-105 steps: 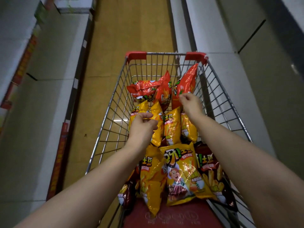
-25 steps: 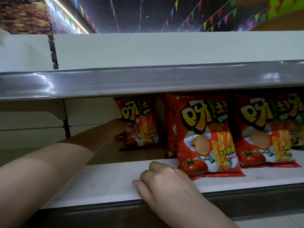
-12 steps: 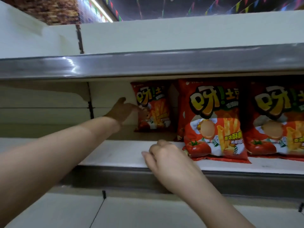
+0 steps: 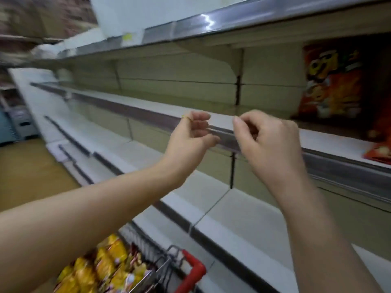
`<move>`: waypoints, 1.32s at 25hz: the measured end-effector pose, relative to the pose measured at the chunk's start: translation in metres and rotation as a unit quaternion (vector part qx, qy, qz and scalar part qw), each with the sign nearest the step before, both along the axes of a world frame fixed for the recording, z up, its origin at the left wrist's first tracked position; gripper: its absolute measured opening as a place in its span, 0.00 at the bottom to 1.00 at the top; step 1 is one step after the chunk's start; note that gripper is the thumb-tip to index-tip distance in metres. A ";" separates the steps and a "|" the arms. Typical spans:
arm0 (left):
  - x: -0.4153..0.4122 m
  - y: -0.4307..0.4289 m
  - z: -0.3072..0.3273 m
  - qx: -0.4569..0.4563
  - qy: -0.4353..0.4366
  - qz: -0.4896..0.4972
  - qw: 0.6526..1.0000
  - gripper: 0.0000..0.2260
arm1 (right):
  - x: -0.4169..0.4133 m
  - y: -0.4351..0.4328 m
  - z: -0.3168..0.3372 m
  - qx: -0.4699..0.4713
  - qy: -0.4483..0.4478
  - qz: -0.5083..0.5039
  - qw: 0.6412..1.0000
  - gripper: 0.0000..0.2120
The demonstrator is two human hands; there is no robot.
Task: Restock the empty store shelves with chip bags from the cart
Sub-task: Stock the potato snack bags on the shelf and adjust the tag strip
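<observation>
Because the whole view is smeared with blur, little printing can be read. The red chip bag (image 4: 332,81) stands upright at the back of the middle shelf (image 4: 148,107), far right. It shows big rounded yellow characters on its upper half and a pale patch lower down, but none of it resolves into a word or brand. A second red bag (image 4: 379,148) lies nearer the front of the same shelf and is cut off by the right edge, so only a corner shows.

Low and near, the cart (image 4: 195,269) is cut by the bottom edge. One red plastic corner and some wire of its basket are visible, and the left forearm hides part of it. The yellow chip bags (image 4: 105,265) inside are a blurred heap with no legible print. A small yellow tag (image 4: 128,37) on the rail of the upper shelf (image 4: 211,20) is too smeared to read.

The left hand (image 4: 190,136) has a gold ring (image 4: 186,118) on one finger. It and the right hand (image 4: 267,142) hang just before the middle shelf's front rail, near each other but apart. Each has its fingers loosely curled toward the thumb with nothing between them. Whether either touches the rail cannot be told. A lower shelf (image 4: 232,216) runs beneath them toward the far left, where brownish floor (image 4: 25,170) shows.
</observation>
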State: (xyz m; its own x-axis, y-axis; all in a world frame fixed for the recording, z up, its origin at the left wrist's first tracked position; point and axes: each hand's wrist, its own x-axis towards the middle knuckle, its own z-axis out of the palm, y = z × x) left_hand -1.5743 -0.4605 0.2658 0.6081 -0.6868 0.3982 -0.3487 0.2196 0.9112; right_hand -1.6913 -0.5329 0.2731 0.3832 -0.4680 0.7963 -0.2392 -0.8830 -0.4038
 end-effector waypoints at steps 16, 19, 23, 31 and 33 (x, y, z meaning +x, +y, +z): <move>0.257 0.266 -0.194 0.137 0.371 0.338 0.854 0.07 | 0.333 0.181 -0.193 0.077 0.398 0.288 0.868 0.13; 0.278 0.291 -0.240 0.157 0.428 0.374 0.808 0.06 | 0.377 0.197 -0.256 0.105 0.473 0.307 0.819 0.14; 0.304 0.291 -0.300 0.135 0.486 0.396 0.767 0.06 | 0.436 0.197 -0.331 0.159 0.520 0.331 0.771 0.16; 0.341 0.262 -0.399 0.092 0.544 0.400 0.731 0.13 | 0.563 0.205 -0.484 0.184 0.571 0.347 0.721 0.28; 0.348 0.262 -0.415 0.091 0.547 0.412 0.723 0.13 | 0.591 0.213 -0.512 0.182 0.581 0.350 0.712 0.29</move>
